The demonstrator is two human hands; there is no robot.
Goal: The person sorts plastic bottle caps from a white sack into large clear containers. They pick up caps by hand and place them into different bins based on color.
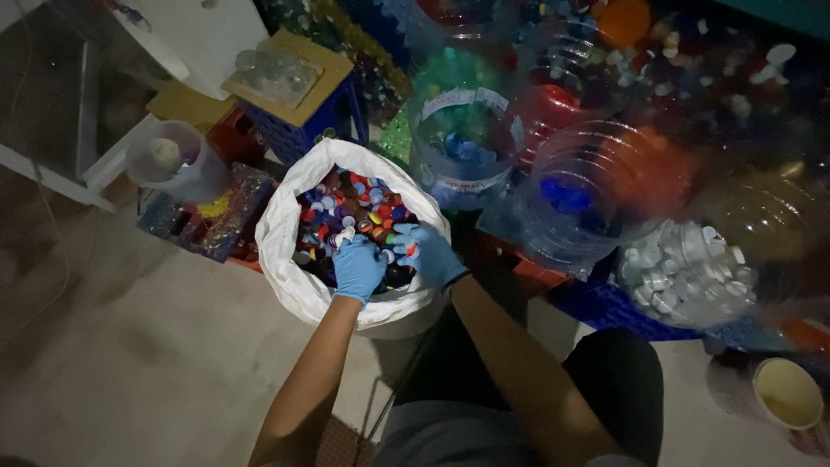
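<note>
**Both gloved hands down in the sack of caps**

Forearms come up from the bottom of the head view, bare, running over dark-clad knees to a white sack standing open on the floor. Left hand, in a blue glove, lies fingers-down on the heap of mixed bottle caps: red, blue, white, purple, all jumbled. Right hand, gloved the same, sits just beside it at the sack's near-right edge, fingers curled into the pile. Whether either grip is clamped on a cap or merely resting on them, I cannot tell; the fingertips are buried and the light is poor.

Round the sack: a clear jar with blue caps behind, a big ribbed clear container to its right with a few blue caps in the bottom, and a tub of white caps further right. A pale measuring jug stands well off to the left, a cream cup at lower right.

Risks, as I judge them: the sack rim is soft and rolled, so a heavy lean from the right wrist could fold it and spill caps across the floor. Dim light could also let colours get misread.

Hard to make out: the upper right is a blur of colour, and the cup and far containers are cut off.
</note>
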